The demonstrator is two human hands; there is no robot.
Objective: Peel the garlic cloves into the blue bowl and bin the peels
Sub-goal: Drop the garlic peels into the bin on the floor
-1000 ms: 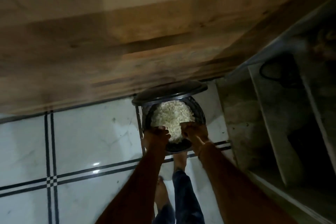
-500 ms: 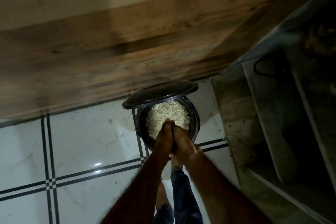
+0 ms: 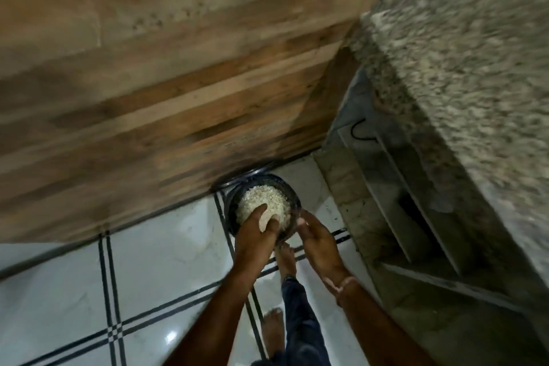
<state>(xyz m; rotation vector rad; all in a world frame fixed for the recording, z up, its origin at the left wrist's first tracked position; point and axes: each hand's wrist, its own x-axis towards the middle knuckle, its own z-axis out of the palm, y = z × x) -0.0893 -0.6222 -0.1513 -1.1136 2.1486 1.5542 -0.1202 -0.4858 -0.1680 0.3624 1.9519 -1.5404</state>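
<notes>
A round black bin stands on the floor against the wall, its lid tipped up behind it. Pale garlic peels fill it almost to the rim. My left hand hangs over the bin's near side, thumb and fingers spread loosely above the peels; a pale patch shows between them. My right hand is beside the bin's right edge, palm up, fingers straight and holding nothing. No blue bowl or garlic cloves are in view.
A wood-patterned wall rises behind the bin. A speckled granite counter juts out at right, with stone shelves and a black cable under it. My bare feet stand on white floor tiles.
My hands, pressed together over the bin half a second ago, have come apart. The view has swung so that the granite counter fills the right side.
</notes>
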